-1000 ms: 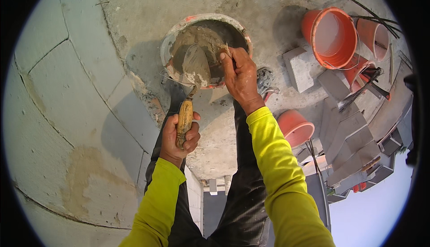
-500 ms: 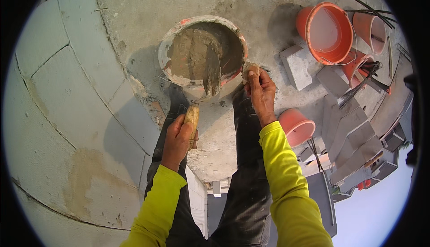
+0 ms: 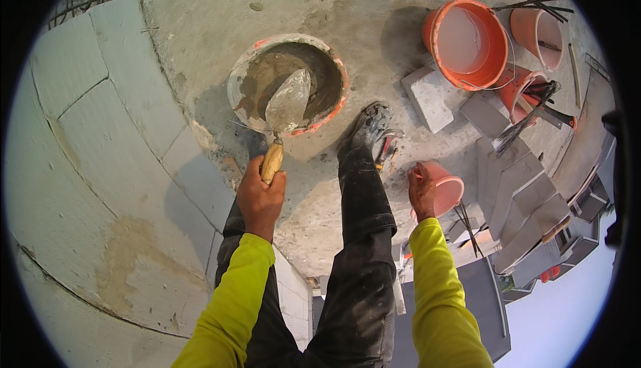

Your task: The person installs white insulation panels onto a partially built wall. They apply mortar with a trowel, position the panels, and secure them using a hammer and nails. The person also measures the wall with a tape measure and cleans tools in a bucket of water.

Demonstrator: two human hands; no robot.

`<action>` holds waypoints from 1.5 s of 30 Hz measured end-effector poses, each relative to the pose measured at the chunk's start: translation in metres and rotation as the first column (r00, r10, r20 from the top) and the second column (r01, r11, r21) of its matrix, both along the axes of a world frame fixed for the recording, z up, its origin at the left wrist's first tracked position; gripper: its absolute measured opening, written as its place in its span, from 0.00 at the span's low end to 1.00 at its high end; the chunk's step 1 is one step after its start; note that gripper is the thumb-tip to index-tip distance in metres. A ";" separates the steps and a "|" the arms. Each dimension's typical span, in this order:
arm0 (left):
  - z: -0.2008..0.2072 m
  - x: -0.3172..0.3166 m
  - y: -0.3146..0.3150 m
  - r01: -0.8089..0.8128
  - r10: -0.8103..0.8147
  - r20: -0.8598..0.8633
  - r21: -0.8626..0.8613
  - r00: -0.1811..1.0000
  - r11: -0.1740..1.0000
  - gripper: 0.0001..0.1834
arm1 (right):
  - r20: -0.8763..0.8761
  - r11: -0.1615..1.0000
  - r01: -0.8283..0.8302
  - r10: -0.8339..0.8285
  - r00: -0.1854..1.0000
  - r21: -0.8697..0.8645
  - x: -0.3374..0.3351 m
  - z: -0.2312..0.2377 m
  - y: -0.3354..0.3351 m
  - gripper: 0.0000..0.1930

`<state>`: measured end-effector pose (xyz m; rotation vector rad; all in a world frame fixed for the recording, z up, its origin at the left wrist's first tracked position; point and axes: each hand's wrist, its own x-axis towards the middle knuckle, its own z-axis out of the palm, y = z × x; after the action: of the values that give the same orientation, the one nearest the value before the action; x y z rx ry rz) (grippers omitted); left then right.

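My left hand is closed round the wooden handle of a trowel. Its pointed blade, smeared with mortar, lies over the open bucket of grey-brown mortar, its broad face showing. To the right, my right hand is held beside a small pink bucket, partly covering it. The fingers of that hand are curled together; whatever may be in them is hidden. Only the trowel is over the mortar.
A large light block wall runs along the left. My right foot stands beside a red-and-black tool. Further right are a loose block, an orange bucket of cloudy liquid, another bucket holding tools and stacked grey blocks.
My right hand has left the mortar bucket's rim, moving right and nearer to me; the small mortar-smeared piece at its fingertips no longer shows. The trowel blade has turned from edge-on to broad face.
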<state>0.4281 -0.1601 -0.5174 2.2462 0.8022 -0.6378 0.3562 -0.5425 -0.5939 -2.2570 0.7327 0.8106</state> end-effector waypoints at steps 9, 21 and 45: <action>0.016 0.020 -0.019 -0.409 0.318 -0.296 -0.332 0.901 0.850 0.23 | -0.101 0.997 0.079 -0.080 0.992 -0.013 -0.053 -0.074 0.002 0.16; 0.006 0.059 -0.074 -0.303 0.110 -0.360 -0.541 0.926 0.785 0.16 | -0.106 0.970 0.180 -0.198 0.974 -0.161 -0.146 -0.195 0.017 0.20; -0.028 0.187 -0.053 0.669 -0.718 -0.020 0.382 0.696 0.638 0.18 | 0.027 0.849 0.258 -0.304 0.952 0.460 0.083 0.113 0.050 0.12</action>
<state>0.6148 -0.2128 -0.5449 2.9217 -0.0922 -0.7027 0.4390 -0.4925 -0.4811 -1.7078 0.7199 0.6410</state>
